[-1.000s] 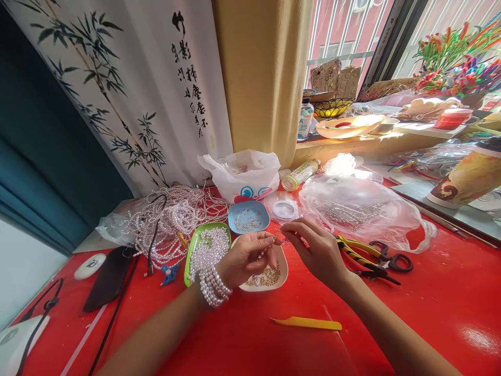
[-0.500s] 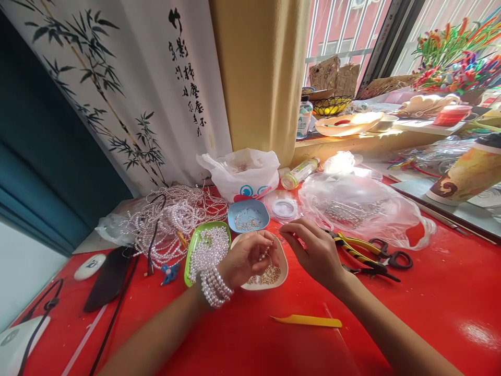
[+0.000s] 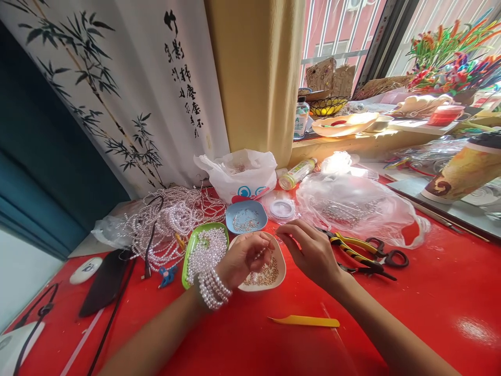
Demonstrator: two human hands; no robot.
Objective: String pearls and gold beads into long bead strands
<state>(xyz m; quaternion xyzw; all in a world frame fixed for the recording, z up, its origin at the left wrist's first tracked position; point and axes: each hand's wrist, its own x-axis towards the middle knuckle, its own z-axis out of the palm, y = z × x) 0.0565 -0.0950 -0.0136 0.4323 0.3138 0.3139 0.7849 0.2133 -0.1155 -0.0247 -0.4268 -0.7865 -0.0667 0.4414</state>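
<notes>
My left hand [image 3: 247, 257] is closed over the white dish [image 3: 282, 279], pinching a short strand of small beads [image 3: 260, 254]. Loose gold beads [image 3: 270, 272] lie in that dish beneath it. Several rows of pearl bracelet [image 3: 213, 290] circle my left wrist. Close by on the right, my right hand [image 3: 311, 250] has thumb and forefinger pressed together beside the strand; what they pinch is too thin to make out. A green tray [image 3: 185, 277] of white pearls [image 3: 207, 253] stands left of the dish, and a blue tray [image 3: 252, 208] with tiny metallic pieces behind it.
Yellow tweezers [image 3: 309, 321] lie in front of my hands. Right of them are pliers [image 3: 358, 256] and scissors [image 3: 395, 259]. Pearl strands [image 3: 172, 219] heap at left, near a black phone [image 3: 104, 282]. Plastic bags [image 3: 250, 177] and a paper cup [image 3: 464, 169] stand farther back.
The whole view has shifted slightly. Both hands keep nearly the same pose, and the strand at the left fingers shows a little less.
</notes>
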